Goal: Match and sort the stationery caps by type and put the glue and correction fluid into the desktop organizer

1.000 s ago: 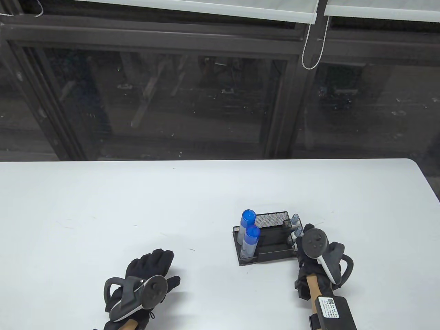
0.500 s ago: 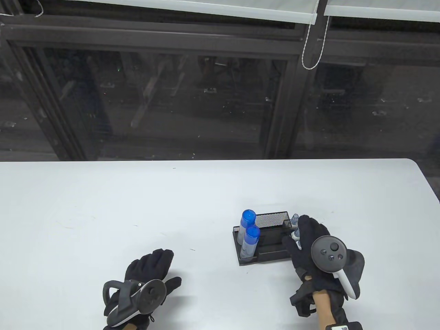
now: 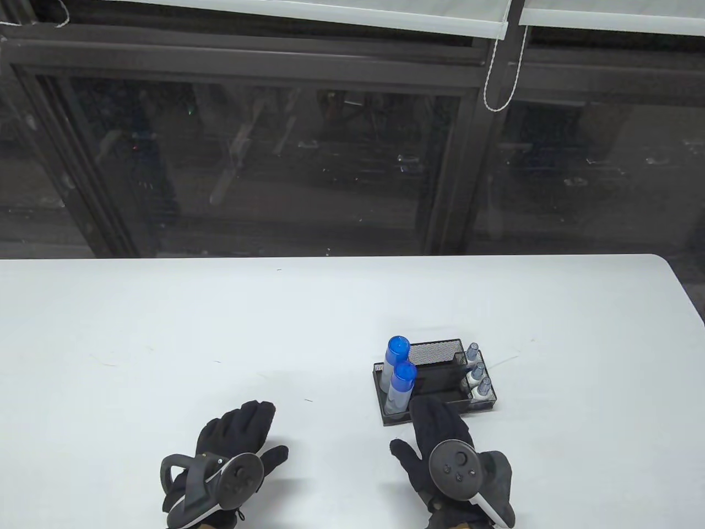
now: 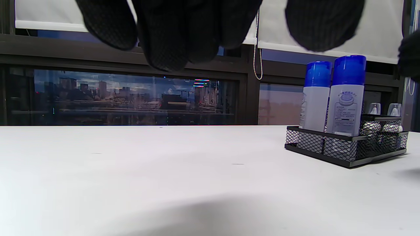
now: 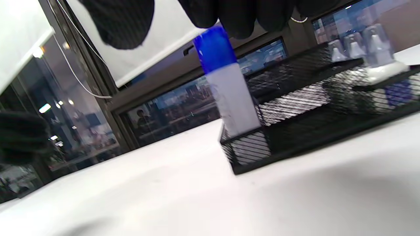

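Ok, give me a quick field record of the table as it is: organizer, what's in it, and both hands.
organizer: black mesh desktop organizer on the white table
left compartment: two white glue sticks with blue caps, upright
right compartment: three small correction fluid bottles with clear caps, upright
left hand: flat on the table, holding nothing
right hand: fingers straight, fingertips at the organizer's near edge, holding nothing
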Action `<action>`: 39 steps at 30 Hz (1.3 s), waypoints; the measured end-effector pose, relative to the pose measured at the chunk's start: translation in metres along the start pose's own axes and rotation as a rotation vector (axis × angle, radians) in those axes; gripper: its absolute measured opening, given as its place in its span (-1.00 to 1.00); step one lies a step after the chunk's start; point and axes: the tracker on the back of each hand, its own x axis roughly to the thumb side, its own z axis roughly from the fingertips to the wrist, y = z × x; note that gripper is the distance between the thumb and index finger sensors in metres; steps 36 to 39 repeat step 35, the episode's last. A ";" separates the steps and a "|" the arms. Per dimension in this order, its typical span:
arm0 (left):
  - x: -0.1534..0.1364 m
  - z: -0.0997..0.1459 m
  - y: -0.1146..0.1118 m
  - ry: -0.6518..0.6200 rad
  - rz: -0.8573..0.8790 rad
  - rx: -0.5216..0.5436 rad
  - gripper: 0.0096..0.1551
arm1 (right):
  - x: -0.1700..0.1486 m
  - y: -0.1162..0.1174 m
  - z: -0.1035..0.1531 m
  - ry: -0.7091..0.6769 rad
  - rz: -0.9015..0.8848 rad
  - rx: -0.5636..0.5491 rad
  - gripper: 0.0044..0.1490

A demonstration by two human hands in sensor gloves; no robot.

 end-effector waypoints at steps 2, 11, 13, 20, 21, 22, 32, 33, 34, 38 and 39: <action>0.001 0.000 -0.001 0.000 0.009 -0.007 -0.11 | -0.006 0.004 -0.001 0.011 0.011 0.018 -0.04; 0.001 0.003 -0.001 0.011 0.028 -0.021 -0.11 | -0.024 0.014 0.002 0.070 -0.011 0.054 -0.03; 0.000 0.001 -0.001 0.017 0.037 -0.023 -0.12 | -0.024 0.014 0.002 0.072 -0.011 0.063 -0.03; 0.000 -0.002 -0.001 0.014 0.043 -0.035 -0.12 | -0.020 0.017 0.002 0.055 -0.017 0.086 -0.04; 0.000 -0.002 -0.001 0.013 0.043 -0.036 -0.12 | -0.020 0.017 0.002 0.054 -0.018 0.087 -0.04; 0.000 -0.002 -0.001 0.013 0.043 -0.034 -0.12 | -0.020 0.017 0.001 0.054 -0.017 0.088 -0.04; 0.004 -0.002 -0.001 -0.009 0.053 -0.034 -0.12 | -0.019 0.017 0.001 0.058 -0.024 0.106 -0.05; 0.004 -0.002 -0.001 -0.010 0.053 -0.034 -0.12 | -0.019 0.017 0.001 0.058 -0.023 0.107 -0.05; 0.004 -0.002 -0.002 -0.010 0.052 -0.035 -0.12 | -0.018 0.017 0.001 0.057 -0.018 0.107 -0.05; 0.004 -0.002 -0.002 -0.011 0.054 -0.036 -0.12 | -0.017 0.017 0.002 0.057 -0.014 0.108 -0.06; 0.004 -0.002 -0.002 -0.011 0.054 -0.036 -0.12 | -0.017 0.017 0.002 0.057 -0.014 0.108 -0.06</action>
